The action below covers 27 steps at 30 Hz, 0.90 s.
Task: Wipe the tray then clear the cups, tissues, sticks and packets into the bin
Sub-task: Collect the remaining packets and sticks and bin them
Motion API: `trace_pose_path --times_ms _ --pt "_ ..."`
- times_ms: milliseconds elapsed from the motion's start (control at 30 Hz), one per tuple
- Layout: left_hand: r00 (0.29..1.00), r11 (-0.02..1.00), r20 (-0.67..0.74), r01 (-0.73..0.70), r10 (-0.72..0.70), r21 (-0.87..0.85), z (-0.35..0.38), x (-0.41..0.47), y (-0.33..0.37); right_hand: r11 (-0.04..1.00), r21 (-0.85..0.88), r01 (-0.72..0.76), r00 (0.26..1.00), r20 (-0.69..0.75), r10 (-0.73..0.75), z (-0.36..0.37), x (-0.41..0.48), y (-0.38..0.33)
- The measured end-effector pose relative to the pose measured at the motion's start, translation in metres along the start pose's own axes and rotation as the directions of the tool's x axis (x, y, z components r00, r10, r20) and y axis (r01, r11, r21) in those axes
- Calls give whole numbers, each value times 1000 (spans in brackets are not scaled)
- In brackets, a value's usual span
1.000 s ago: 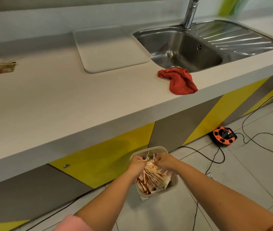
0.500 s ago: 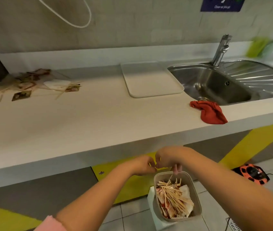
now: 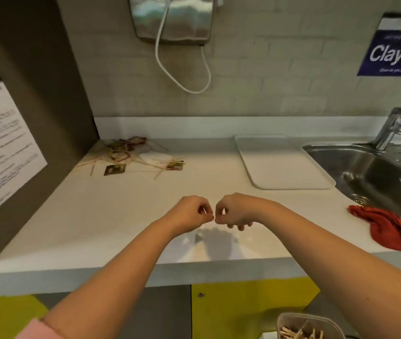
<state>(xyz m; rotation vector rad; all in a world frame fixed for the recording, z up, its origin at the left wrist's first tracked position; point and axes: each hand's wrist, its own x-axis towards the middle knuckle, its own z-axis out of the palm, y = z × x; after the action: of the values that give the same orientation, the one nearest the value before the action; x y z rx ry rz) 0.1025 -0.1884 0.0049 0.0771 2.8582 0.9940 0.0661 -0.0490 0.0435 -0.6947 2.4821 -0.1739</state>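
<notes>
At the back left of the counter [image 3: 111, 216] lies a pile of sticks [image 3: 92, 168], packets [image 3: 115, 169] and a tissue [image 3: 156, 156]. All are judged very light, the sticks thin and stiff, the packets flat and slippery, so they are best swept into a bunch and pinched from the sides. In the middle the left hand [image 3: 189, 212] and right hand [image 3: 235, 211] are held close together with fingers curled in, and nothing is seen in them. Further right lies the tray [image 3: 282, 165], and the bin [image 3: 283, 321] stands low at the right.
</notes>
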Motion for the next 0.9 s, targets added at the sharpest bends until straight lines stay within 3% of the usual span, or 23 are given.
trace_pose_path --times_ms 100,433,900 --pt "995 998 -82 46 -49 -32 -27 10 -28 1000 -5 22 999 -28 -22 -11 28 -22" --pt "982 988 -125 136 -144 -68 -88 40 -101 999 21 -27 993 -118 29 -32 114 -60" --pt "960 963 -177 180 -217 -202 -107 91 -144 998 -63 28 901 -431 -52 -46 232 -47"
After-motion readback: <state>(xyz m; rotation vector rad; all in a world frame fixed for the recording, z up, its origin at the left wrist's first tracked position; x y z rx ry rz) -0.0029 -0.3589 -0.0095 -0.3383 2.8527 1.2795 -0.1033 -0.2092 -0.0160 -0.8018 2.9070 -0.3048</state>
